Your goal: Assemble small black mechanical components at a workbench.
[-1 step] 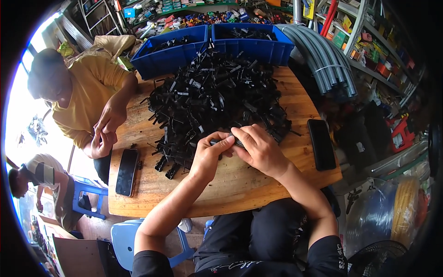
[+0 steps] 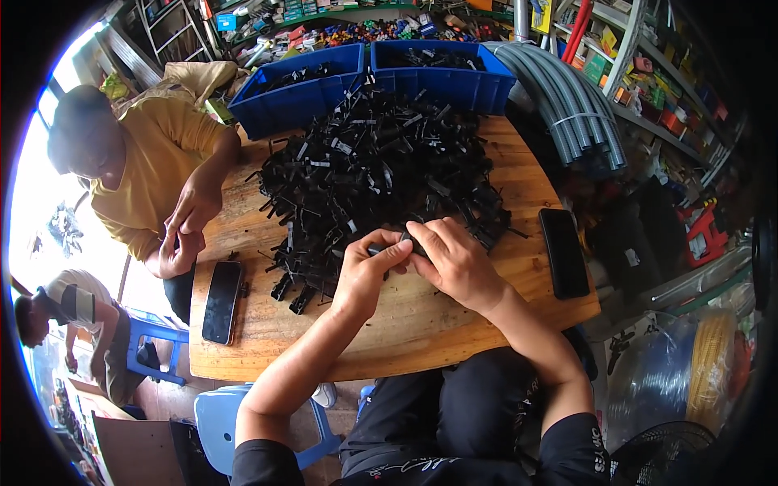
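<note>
My left hand [image 2: 366,269] and my right hand [image 2: 459,264] meet over the near edge of the heap, both with fingers closed. Between them they pinch a small black plastic part [image 2: 377,249], mostly covered by my fingers. Its exact kind cannot be made out. Just beyond my hands, a large heap of black plastic parts [image 2: 356,162] is spread over the wooden table [image 2: 405,344]. Some of the parts carry pale, shiny strips.
Two blue bins [image 2: 304,101] with black parts stand behind the heap. One phone [image 2: 222,301] lies left, another phone [image 2: 565,253] right. A person in yellow [image 2: 166,134] works at the left edge; another person [image 2: 85,304] is beyond. Grey hoses [image 2: 571,109] hang at the right.
</note>
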Action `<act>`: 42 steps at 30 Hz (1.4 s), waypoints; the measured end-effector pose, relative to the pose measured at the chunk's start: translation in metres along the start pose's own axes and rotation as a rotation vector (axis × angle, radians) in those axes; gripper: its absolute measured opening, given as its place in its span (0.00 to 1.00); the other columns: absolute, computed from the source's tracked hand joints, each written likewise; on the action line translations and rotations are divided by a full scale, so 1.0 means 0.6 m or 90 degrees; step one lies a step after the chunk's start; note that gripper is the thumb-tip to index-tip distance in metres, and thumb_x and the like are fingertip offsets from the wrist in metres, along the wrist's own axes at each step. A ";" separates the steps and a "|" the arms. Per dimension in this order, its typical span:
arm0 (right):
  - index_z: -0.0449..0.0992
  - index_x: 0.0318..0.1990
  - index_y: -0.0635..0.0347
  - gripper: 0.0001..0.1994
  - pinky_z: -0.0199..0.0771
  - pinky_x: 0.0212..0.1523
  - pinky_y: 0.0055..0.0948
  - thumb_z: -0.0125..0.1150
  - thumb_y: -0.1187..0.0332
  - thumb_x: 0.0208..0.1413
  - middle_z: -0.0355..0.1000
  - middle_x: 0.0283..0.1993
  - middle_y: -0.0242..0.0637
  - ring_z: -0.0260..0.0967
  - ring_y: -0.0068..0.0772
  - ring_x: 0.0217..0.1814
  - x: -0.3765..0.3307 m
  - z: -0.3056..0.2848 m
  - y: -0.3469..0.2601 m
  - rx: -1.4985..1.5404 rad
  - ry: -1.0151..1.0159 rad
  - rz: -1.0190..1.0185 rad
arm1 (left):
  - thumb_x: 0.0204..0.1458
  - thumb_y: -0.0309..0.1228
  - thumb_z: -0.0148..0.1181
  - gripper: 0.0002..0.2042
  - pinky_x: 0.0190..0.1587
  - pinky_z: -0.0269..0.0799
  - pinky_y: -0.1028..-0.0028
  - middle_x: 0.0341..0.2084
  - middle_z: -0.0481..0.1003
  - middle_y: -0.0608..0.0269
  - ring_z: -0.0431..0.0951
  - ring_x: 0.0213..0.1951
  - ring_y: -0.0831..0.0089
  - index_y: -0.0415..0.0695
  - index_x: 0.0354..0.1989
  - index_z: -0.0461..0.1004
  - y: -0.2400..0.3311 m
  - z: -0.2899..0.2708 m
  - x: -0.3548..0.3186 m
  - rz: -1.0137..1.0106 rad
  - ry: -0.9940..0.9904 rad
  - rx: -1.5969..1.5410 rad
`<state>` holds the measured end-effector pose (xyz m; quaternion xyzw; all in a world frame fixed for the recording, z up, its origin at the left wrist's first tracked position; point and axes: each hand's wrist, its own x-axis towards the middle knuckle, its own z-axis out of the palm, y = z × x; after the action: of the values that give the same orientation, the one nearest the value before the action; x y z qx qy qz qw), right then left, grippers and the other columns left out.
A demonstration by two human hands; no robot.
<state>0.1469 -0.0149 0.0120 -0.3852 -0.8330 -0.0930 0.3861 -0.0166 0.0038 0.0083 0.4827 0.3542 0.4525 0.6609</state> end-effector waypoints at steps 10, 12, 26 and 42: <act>0.68 0.40 0.65 0.15 0.71 0.31 0.31 0.62 0.73 0.43 0.68 0.33 0.42 0.70 0.41 0.33 -0.005 0.018 -0.003 0.052 -0.048 0.100 | 0.46 0.28 0.61 0.08 0.41 0.65 0.79 0.30 0.73 0.63 0.70 0.33 0.77 0.36 0.32 0.73 -0.012 0.005 -0.004 0.149 0.058 0.185; 0.68 0.42 0.62 0.18 0.71 0.37 0.33 0.64 0.71 0.42 0.69 0.37 0.41 0.70 0.43 0.39 0.000 0.003 0.020 0.210 -0.070 0.107 | 0.47 0.25 0.59 0.06 0.44 0.66 0.76 0.34 0.74 0.58 0.73 0.36 0.75 0.36 0.28 0.69 -0.012 -0.004 0.002 0.230 0.060 0.238; 0.72 0.38 0.64 0.11 0.68 0.34 0.16 0.58 0.64 0.55 0.72 0.32 0.30 0.66 0.14 0.33 -0.012 -0.024 0.053 0.771 -0.194 0.442 | 0.44 0.26 0.63 0.09 0.29 0.63 0.83 0.28 0.71 0.69 0.67 0.27 0.84 0.40 0.34 0.74 0.001 -0.002 0.000 0.035 -0.058 0.188; 0.76 0.34 0.60 0.03 0.63 0.30 0.14 0.61 0.74 0.51 0.68 0.31 0.27 0.62 0.13 0.29 -0.006 -0.007 0.030 0.468 0.049 0.230 | 0.47 0.26 0.62 0.08 0.32 0.62 0.84 0.23 0.71 0.71 0.67 0.27 0.86 0.39 0.35 0.72 -0.013 -0.002 -0.002 0.160 -0.009 0.235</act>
<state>0.1634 -0.0064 0.0095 -0.3583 -0.7145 0.2655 0.5392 -0.0157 0.0022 0.0003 0.6390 0.3637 0.4551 0.5024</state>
